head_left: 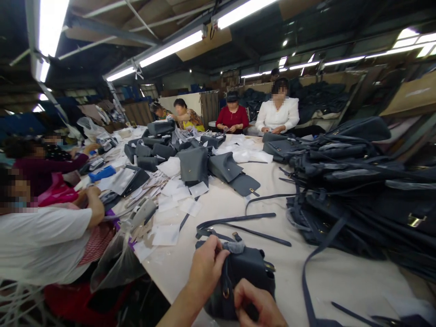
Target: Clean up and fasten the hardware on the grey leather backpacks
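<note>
A dark blue-grey handbag lies on the table right in front of me, with a buckled strap running down its near side. My left hand is closed at the bag's upper left, thumb and fingers pinching around the top of that strap. Clear plastic wrap covers a piece at the bag's top, just beside those fingertips. Lower down, my right hand is curled against the bag's front with its fingertips together; what they pinch is hidden. A long loose strap stretches over the table behind the bag.
A high pile of dark bags covers the right side. More grey bags stand mid-table among white paper sheets. A co-worker in a white shirt sits close on the left; other people sit along the far side.
</note>
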